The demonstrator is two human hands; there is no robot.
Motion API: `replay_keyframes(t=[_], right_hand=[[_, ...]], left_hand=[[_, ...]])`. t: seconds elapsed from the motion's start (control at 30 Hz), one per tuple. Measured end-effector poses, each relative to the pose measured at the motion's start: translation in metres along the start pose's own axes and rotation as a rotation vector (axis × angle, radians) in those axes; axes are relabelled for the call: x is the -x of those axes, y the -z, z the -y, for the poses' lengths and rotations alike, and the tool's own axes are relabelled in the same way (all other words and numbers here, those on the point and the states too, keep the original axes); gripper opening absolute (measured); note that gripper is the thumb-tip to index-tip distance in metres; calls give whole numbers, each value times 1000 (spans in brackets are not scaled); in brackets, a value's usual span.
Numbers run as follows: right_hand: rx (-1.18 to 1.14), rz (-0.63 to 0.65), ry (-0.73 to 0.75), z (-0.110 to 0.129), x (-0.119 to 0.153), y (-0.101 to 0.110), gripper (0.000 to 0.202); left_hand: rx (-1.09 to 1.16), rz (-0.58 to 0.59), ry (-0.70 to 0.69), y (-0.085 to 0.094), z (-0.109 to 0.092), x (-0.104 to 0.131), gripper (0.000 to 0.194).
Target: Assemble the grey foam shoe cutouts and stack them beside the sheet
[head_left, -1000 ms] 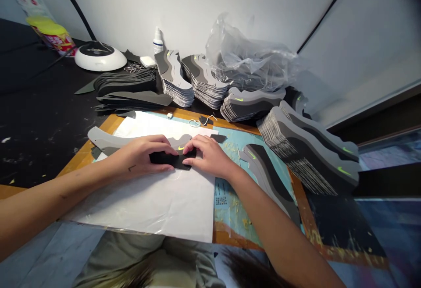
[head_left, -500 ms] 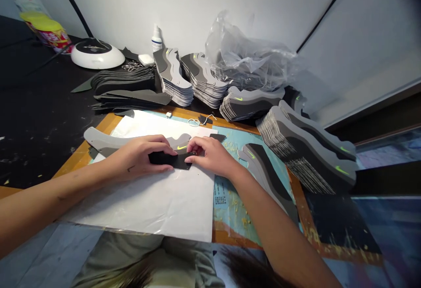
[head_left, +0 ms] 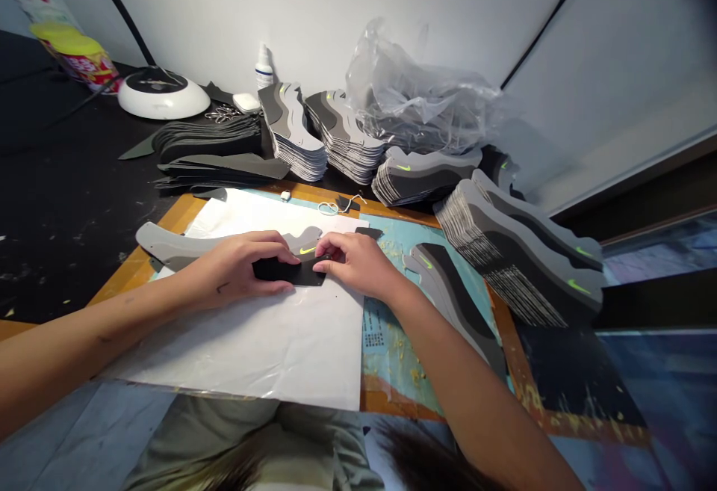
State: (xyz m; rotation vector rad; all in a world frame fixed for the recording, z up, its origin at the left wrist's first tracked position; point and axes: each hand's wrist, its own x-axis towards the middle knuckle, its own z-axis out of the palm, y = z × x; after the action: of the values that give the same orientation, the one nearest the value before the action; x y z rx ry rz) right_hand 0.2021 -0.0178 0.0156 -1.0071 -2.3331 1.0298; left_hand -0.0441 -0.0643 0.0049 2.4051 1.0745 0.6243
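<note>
I brace the grey panel [head_left: 162, 241] with my left hand [head_left: 240, 267] spread — flat works best. My right hand [head_left: 361, 263] pinches its black edge [head_left: 294, 273]

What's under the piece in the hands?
The white sheet shows around the grey-and-black piece, with orange board near its left end. Directly beneath is hidden by the piece, left hand and right hand.

I have a panel [head_left: 280, 272] mostly on the sheet [head_left: 269, 349]; right of the sheet lies a second panel [head_left: 464, 289], farther right a stack [head_left: 515, 252]; behind the sheet, a cord [head_left: 328, 208], then a bottle [head_left: 264, 72]; behind-right, a plastic bag [head_left: 420, 95].
</note>
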Motion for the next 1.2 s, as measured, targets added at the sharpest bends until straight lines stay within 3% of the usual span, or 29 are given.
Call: replay_keyframes(t=[0.57,0.97,1.2], right_hand=[[-198,84,-74,-6,0,3,11],[7,17,-8,-2,2,2,11],[14,29,8,-2,2,4,11]], left_hand=[[-43,-16,-28,-3,3,1,27],[-28,-9,-14,-1,-1,0,26],[-43,-15,-35,0,-3,-2,25]])
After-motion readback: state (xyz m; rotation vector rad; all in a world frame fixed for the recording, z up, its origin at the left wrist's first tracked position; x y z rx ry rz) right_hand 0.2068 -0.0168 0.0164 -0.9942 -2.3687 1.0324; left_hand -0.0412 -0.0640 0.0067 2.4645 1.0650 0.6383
